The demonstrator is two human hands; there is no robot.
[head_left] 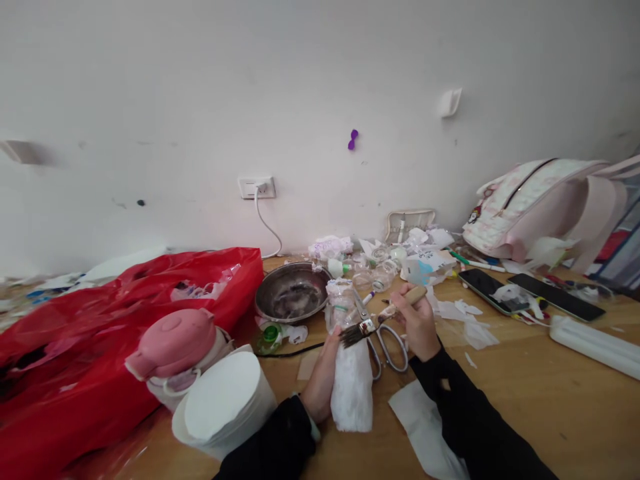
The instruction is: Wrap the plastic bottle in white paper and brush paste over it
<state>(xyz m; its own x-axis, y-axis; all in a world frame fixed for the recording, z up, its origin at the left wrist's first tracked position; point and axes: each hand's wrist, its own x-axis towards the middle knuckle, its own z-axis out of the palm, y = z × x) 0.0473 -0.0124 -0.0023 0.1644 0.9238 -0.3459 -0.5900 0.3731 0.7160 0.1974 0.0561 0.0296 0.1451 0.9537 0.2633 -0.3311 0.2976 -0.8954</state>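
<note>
My right hand point(419, 327) is closed round the wooden handle of a paintbrush point(381, 318), its dark bristles touching the top of a white, tissue-covered bottle-like object point(351, 383). My left hand point(320, 380) grips that white object from its left side and holds it upright on the wooden table point(540, 400). A pair of scissors point(383, 337) lies on the table just behind the white object, between my two hands. Both forearms wear black sleeves.
A metal bowl point(291, 292), a red plastic bag point(115, 320), a pink-lidded flask point(173, 347) and a white paper roll point(225, 403) sit left. Two phones point(487, 288), a white bar point(595, 343), a backpack point(540, 207), paper scraps point(425, 427) and clutter lie right and behind.
</note>
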